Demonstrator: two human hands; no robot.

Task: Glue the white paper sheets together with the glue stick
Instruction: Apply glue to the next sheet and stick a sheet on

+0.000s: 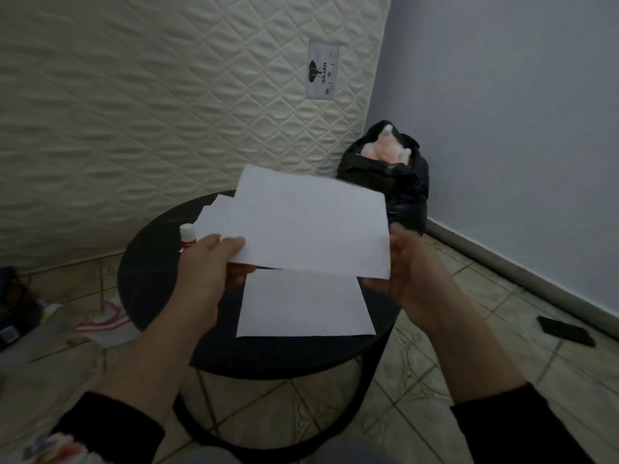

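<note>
Hands, left (pixel 214 259) and right (pixel 407 262), both gripping white sheet (pixel 311 222) over round black table (pixel 147 272), mattress (pixel 134 95) behind.

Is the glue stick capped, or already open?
Capped: the glue stick stands upright on the table with its white cap on, untouched behind the left hand.

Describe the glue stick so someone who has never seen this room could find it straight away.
Start at the round black table in front of the quilted mattress. At its left side, just behind the left hand, the glue stick stands upright beside the white paper sheets. It is the only small tube there, white-capped with a red band, while everything else on the table is flat paper.
</note>
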